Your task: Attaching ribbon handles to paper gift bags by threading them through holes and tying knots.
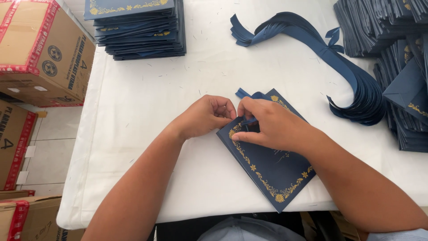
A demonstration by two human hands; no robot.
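A navy card [272, 167] with gold floral border lies flat, blue ribbon [248, 94] at its top.

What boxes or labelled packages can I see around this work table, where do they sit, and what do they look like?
Top carton: upper left beside the table, brown cardboard, red tape along its edges, round dark stamps and dark print on its side.
Middle carton: left edge, lower down on the floor side, brown with a red tape strip and dark print.
Bottom carton: lower left corner, brown, red tape, partly cut off.
No screens or signs show.
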